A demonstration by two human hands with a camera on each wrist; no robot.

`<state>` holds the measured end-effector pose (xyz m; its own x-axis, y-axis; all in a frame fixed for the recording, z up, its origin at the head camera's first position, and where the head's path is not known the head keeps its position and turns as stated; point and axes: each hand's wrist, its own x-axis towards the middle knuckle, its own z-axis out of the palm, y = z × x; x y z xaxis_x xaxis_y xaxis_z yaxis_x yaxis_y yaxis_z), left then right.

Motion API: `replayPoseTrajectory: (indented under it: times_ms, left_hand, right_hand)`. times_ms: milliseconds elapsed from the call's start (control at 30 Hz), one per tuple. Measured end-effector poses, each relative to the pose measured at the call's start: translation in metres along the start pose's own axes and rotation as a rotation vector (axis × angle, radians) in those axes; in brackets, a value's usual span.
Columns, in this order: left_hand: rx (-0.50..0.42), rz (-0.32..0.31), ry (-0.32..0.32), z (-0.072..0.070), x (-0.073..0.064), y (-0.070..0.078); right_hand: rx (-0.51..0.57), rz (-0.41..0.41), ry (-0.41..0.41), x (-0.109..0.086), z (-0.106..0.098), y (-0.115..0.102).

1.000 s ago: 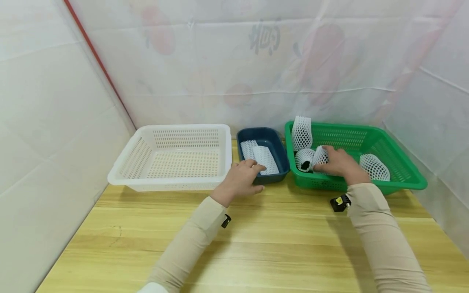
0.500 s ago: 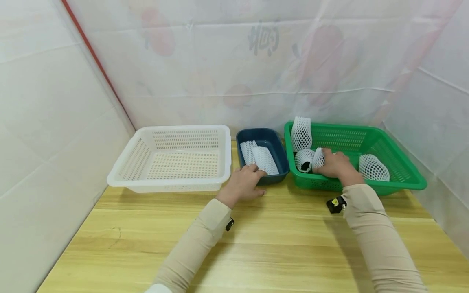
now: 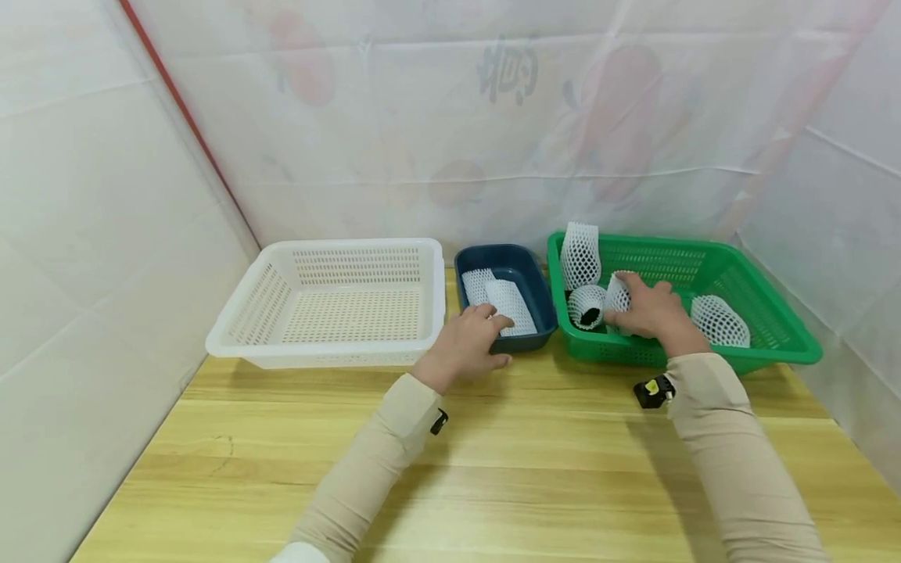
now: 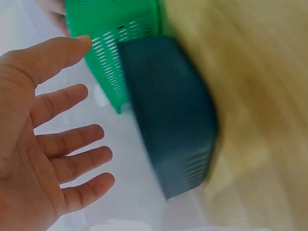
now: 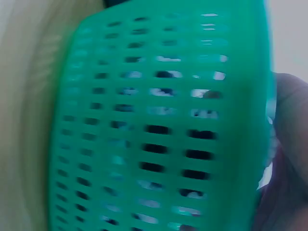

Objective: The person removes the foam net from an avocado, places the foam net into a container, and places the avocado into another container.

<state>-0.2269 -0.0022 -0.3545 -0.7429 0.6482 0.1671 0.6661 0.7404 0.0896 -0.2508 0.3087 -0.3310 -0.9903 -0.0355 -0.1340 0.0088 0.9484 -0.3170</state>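
In the head view my right hand (image 3: 655,313) reaches over the front rim of the green basket (image 3: 767,356). Its thumb and fingers grip a white foam net sleeve (image 3: 617,297); what is inside that sleeve is hidden. To the left of it lies another foam net (image 3: 586,299) with something black at its open end, and behind stands a taller foam net (image 3: 580,256). My left hand (image 3: 464,344) hovers at the front edge of the dark blue bin (image 3: 531,275), fingers spread, holding nothing. The left wrist view shows its palm and fingers (image 4: 72,147) apart from the bin.
Flat white foam nets (image 3: 510,306) lie in the blue bin. At the left stands a white basket (image 3: 225,336). Another foam net (image 3: 719,320) lies at the right inside the green basket. A white printed sheet (image 3: 422,117) hangs close behind the wooden table (image 3: 493,485).
My right hand dipped left and down in the green basket, then came back up a little with the foam net sleeve in its grip. My left hand has hardly moved.
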Motion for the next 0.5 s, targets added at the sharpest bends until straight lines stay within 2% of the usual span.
replayPoseTrajectory:
  times_ms: [167,367,500]
  left_hand:
    - [0.007,-0.018,0.017,-0.015,0.004,0.001]
    - [0.021,-0.015,-0.001,-0.017,0.005,0.003]
    - [0.025,0.010,0.010,-0.018,0.000,0.006]
  right_hand:
    - [0.006,-0.024,0.077,-0.003,-0.011,-0.002]
    - [0.027,-0.020,0.065,-0.005,-0.010,-0.004]
    - [0.026,-0.040,0.121,-0.008,-0.010,-0.006]
